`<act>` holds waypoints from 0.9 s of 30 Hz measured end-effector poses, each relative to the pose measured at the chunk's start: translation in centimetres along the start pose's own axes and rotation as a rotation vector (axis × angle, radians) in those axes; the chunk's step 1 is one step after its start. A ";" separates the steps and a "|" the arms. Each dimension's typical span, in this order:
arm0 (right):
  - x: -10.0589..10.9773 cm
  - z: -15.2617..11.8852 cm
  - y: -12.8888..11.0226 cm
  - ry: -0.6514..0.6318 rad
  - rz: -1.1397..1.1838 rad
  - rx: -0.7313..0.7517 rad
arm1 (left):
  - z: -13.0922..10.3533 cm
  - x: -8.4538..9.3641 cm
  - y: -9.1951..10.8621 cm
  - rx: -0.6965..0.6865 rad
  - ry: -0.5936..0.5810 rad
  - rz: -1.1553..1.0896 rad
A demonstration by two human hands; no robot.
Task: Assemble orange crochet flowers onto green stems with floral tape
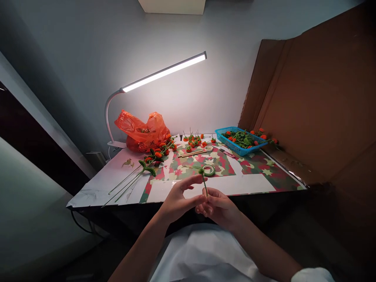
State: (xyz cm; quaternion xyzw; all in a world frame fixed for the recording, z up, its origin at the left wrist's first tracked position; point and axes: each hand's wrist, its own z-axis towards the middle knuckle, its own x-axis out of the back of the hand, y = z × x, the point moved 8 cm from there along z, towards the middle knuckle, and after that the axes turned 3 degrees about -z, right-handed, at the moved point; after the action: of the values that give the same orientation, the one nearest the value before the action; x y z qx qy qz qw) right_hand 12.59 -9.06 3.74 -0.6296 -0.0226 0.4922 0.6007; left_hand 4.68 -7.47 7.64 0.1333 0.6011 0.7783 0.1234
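A thin green stem (205,185) with a small fuzzy green head (201,171) stands nearly upright between my hands, above the table's front edge. My right hand (221,205) pinches the stem's lower part between thumb and fingers. Around its left side curves my left hand (183,196), thumb and forefinger apart; the forefinger's tip is by the stem below the head, and the thumb's tip lies close to my right fingers. Whether the left fingertips press on the stem is hard to make out. Just behind the head lies a roll of green tape (208,170).
Orange-flowered stems (155,154) lie at the left before an orange plastic bag (143,131). Short flower heads (194,140), sticks (192,154), a white ring (208,149) and a pink-handled tool (227,153) lie farther back. A blue basket (242,150) holds flowers. A lamp (164,72) arches overhead; cardboard (317,102) stands right.
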 end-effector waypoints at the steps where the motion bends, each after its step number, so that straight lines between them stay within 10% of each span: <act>1: 0.0 -0.1 0.0 0.008 0.016 -0.004 | 0.0 0.3 -0.3 0.015 0.029 -0.019; 21: 1.3 0.3 2.0 0.050 -0.115 -0.071 | 1.2 2.4 -3.6 -0.010 0.291 -0.198; 24: 4.6 1.3 -2.0 0.164 -0.350 0.020 | 1.6 2.9 -3.8 0.011 0.246 -0.262; 27: 10.7 1.7 -12.0 0.492 -0.745 0.345 | 1.3 6.0 -3.9 0.010 0.393 -0.306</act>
State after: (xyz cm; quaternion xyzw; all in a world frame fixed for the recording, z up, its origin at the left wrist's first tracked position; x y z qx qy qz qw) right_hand 23.73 2.20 7.10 -0.5677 -0.0220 0.0764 0.8194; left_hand -0.31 -3.19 4.54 -0.1124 0.6306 0.7585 0.1199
